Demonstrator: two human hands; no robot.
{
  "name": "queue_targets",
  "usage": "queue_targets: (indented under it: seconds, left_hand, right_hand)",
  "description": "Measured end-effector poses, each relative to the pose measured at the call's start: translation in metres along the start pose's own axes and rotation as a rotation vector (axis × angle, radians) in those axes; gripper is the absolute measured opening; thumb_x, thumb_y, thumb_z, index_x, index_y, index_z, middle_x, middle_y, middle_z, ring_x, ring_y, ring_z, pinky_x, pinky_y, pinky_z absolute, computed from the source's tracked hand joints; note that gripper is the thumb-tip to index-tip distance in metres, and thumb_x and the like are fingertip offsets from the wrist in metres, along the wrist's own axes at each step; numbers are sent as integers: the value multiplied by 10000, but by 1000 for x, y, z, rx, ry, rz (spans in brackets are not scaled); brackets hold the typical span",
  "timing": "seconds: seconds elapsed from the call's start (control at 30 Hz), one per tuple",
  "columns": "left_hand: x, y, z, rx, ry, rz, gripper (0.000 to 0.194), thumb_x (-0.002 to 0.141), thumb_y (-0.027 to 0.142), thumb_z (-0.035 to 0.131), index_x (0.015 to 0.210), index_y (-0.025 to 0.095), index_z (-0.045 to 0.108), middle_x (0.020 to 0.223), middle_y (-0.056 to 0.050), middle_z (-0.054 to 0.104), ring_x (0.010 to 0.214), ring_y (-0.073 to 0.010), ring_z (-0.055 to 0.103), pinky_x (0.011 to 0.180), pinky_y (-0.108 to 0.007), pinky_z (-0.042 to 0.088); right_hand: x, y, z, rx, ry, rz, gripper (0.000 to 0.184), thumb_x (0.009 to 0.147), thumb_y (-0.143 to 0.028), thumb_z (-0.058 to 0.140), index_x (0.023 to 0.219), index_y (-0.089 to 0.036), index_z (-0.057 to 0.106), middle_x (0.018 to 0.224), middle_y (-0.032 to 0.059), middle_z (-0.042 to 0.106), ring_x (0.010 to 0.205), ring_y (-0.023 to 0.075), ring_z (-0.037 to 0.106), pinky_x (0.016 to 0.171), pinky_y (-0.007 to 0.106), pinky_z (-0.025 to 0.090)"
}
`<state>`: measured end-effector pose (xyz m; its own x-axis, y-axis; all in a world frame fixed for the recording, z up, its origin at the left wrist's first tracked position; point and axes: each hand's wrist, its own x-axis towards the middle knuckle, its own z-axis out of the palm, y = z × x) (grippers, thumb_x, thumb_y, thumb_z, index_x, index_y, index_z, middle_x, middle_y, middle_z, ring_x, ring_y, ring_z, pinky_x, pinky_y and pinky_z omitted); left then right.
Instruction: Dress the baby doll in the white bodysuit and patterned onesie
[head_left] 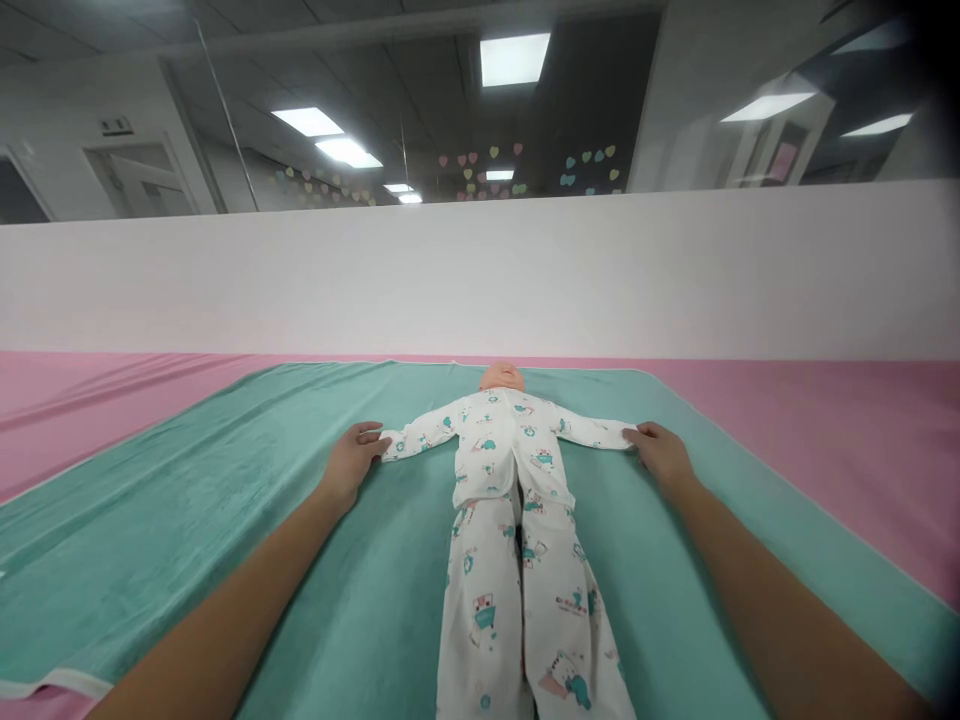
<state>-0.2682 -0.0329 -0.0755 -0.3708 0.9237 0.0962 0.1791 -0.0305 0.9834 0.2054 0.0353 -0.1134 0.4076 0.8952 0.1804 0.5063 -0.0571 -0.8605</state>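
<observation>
A baby doll (502, 376) lies on its back, its head at the far end. It wears a white printed pajama top (487, 440) with long sleeves spread out to both sides, and matching pajama pants (487, 600) stretch toward me. My left hand (355, 458) pinches the cuff of the sleeve on the left. At the other side, my right hand (661, 452) has its fingers closed on the cuff of the sleeve on the right. The doll's hands do not show at the cuffs.
Under the doll is a teal blanket (337, 600) with a white edge, spread over a pink sheet (810, 430). Behind it stands a low white wall (480, 280), topped by glass (442, 110) with reflected ceiling lights and heart stickers.
</observation>
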Motion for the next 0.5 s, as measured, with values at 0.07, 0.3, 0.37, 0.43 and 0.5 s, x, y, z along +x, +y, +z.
queue_targets:
  seconds: [0.07,0.3,0.37,0.43,0.5]
  left_hand:
    - [4,-3,-1,-144,-32,-31,478,614,285,732,1052,167,578,887,-51,647,696,-123,591,617,-230,458]
    - [9,3,-9,-450,-82,-76,595,662,161,704,1221,244,519,1055,-56,607,699,-76,571,556,-176,454]
    - [7,6,-9,-492,-128,-58,647,673,147,698,1262,297,477,1149,-51,568,747,-82,575,585,-182,468]
    - [5,8,-10,-491,-162,-46,683,681,144,696,1286,340,444,1225,-48,523,791,-90,578,612,-187,476]
    - [6,7,-12,-471,-164,-44,715,680,136,698,1298,368,421,1277,-47,482,829,-98,580,630,-188,478]
  right_hand:
    - [0,0,0,208,15,-19,273,656,-444,646,626,-195,539,647,-22,544,579,115,493,503,227,438]
    - [-1,-6,-11,804,-329,99,229,660,-348,716,707,-192,555,720,-21,558,615,82,535,480,144,490]
    - [-3,-8,-13,873,-384,103,193,681,-314,707,704,-189,562,727,-25,553,630,79,543,513,145,519]
    - [-3,-10,-12,896,-388,101,170,701,-298,692,696,-189,562,742,-26,556,651,85,554,553,164,547]
    - [-2,-9,-10,883,-369,104,157,715,-289,680,693,-191,560,743,-24,558,658,95,561,574,191,566]
